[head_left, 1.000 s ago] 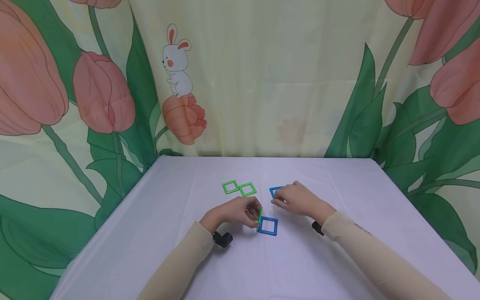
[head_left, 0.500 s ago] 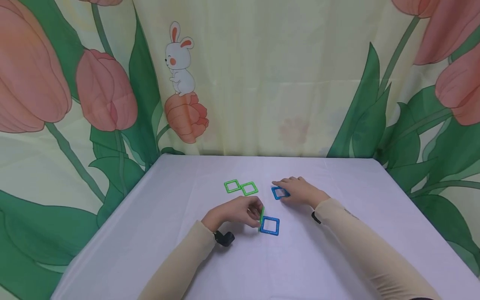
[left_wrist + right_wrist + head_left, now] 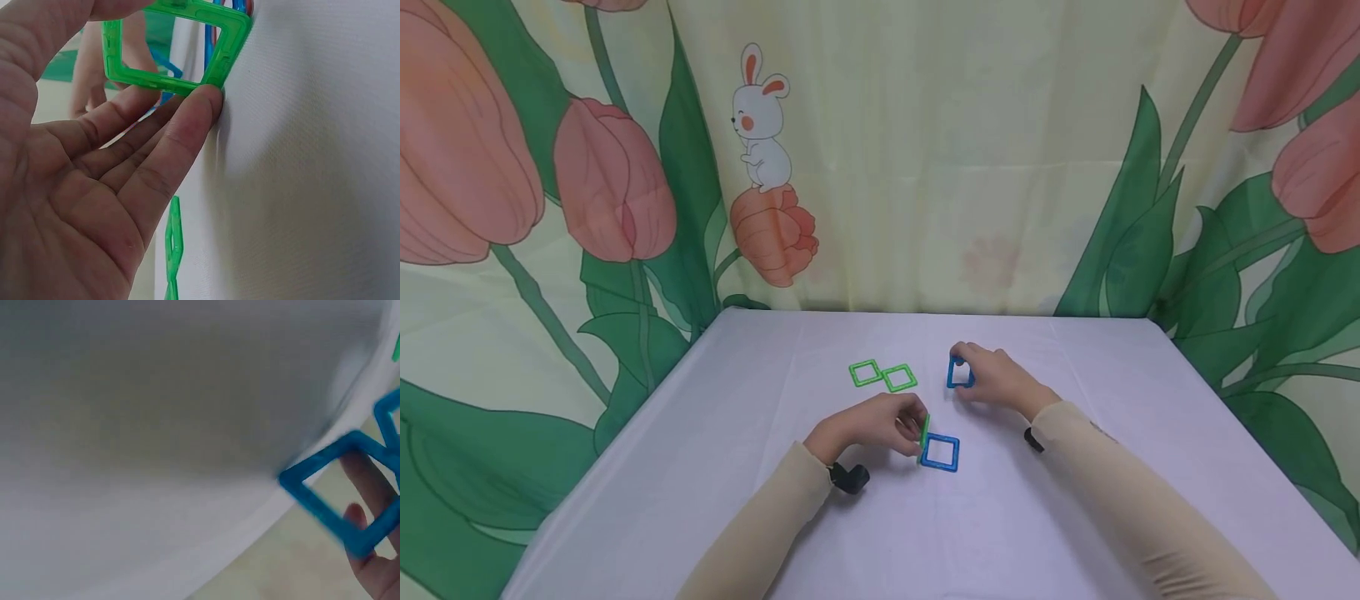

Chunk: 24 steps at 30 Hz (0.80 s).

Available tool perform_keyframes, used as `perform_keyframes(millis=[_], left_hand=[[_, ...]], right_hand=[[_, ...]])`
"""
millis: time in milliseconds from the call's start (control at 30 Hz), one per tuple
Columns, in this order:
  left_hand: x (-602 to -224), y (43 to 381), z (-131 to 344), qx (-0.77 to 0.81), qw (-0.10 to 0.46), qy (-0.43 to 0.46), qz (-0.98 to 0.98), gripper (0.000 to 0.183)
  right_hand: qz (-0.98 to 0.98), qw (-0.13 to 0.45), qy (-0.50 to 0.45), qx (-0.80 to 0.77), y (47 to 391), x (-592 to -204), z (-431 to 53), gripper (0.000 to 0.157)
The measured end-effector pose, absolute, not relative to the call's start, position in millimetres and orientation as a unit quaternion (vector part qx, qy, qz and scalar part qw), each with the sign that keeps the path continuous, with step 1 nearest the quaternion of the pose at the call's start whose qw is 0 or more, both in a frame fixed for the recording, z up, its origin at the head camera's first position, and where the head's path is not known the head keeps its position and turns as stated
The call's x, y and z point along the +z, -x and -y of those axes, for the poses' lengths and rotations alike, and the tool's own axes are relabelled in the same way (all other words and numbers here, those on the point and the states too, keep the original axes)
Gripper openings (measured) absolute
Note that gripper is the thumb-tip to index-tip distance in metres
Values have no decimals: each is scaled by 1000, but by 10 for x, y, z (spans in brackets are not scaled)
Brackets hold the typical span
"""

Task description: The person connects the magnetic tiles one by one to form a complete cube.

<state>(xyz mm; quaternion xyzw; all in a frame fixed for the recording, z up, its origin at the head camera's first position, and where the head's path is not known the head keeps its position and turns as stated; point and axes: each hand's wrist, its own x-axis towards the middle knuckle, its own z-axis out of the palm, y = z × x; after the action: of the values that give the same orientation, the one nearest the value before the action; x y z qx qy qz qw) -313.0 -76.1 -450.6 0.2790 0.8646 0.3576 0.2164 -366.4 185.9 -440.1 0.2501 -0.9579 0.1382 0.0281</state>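
My left hand (image 3: pixel 872 425) pinches a green square magnetic tile (image 3: pixel 926 429), an open frame standing upright on the cloth. Along its foot lies a flat blue square tile (image 3: pixel 956 454). In the left wrist view, thumb and fingers are at the edges of the green tile (image 3: pixel 228 47). Farther back on the right, my right hand (image 3: pixel 1000 379) grips another blue square tile (image 3: pixel 950 373) by its edge, and the palm side hides part of it. The right wrist view has a blue tile (image 3: pixel 319 509) with fingertips behind it.
Two flat green square tiles (image 3: pixel 853 376) lie corner to corner behind my left hand. A white cloth covers the table (image 3: pixel 820 567). A curtain (image 3: pixel 895 167) printed with tulips and a rabbit hangs behind it. Both wrists wear dark camera mounts.
My right hand has spread over the farther blue tile, closed on it and tilted it up from lying flat. My left hand keeps its grip on the green tile in the same place.
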Motion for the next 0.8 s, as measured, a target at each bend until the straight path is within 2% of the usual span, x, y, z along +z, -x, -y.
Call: perform_keyframes(millis=[333, 533, 667, 800], left_hand=[[-4524, 3140, 757, 357, 214, -277, -866, 43], [-4517, 3149, 749, 362, 215, -277, -864, 42], [-4520, 3151, 754, 360, 209, -288, -862, 41], [-4527, 3164, 772, 351, 201, -296, -865, 41]], right_hand=[[934, 148, -294, 136, 3572, -4409, -1924, 66], [925, 215, -260, 177, 3616, -4402, -2071, 65], [936, 221, -216, 168, 3631, -4351, -2157, 63], [942, 194, -226, 154, 3597, -4325, -2125, 56]])
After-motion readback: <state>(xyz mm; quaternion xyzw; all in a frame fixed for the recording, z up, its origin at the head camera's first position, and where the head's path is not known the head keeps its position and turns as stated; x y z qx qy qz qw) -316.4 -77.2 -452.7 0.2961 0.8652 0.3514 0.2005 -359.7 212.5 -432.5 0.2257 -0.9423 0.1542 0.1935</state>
